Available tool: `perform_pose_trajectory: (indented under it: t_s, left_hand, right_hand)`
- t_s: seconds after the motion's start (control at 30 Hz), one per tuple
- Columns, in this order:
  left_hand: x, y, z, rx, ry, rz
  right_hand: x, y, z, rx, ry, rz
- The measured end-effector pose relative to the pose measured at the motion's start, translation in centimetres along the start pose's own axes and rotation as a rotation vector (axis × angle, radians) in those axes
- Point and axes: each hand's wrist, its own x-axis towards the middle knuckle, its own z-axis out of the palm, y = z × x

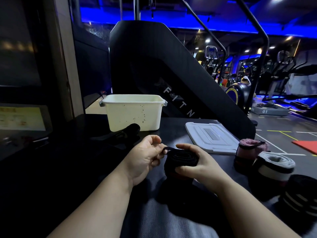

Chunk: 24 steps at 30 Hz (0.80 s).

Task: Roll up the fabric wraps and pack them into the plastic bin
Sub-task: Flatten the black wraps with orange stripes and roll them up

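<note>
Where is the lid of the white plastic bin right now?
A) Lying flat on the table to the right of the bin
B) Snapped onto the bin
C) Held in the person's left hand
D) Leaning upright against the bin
A: the lid lies flat on the dark table, to the right of the open white bin and apart from it, while both hands are busy with a black wrap.

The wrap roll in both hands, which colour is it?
Black; the wrap roll shows best in the head view.
</note>
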Motion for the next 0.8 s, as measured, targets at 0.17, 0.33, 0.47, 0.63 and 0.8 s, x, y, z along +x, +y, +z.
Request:
perform_pose_trajectory:
  t_s: [0.17,0.33,0.47,0.63,0.8]
  left_hand:
    - [0.8,-0.7,-0.5,0.480,0.163,0.127]
    - [1.5,-1.2,-1.2,0.903,0.363,0.226]
    - [1.4,-0.9,-1.1,1.059,0.392,0.143]
    - [1.2,-0.6,-1.0,0.939,0.232,0.004]
    - [0.1,-0.5,-0.9,0.544,-0.052,-0.064]
  right_hand:
    - [0.2,0.0,0.4,0.001,-0.006,-0.010]
    - [0.4,0.1,0.2,-0.014,-0.040,-0.016]
    - [0.5,0.2,0.1,0.022,-0.060,-0.011]
    - [0.6,0.5,0.1,0.035,-0.054,-0.013]
    - [0.7,1.0,0.2,0.064,0.000,0.004]
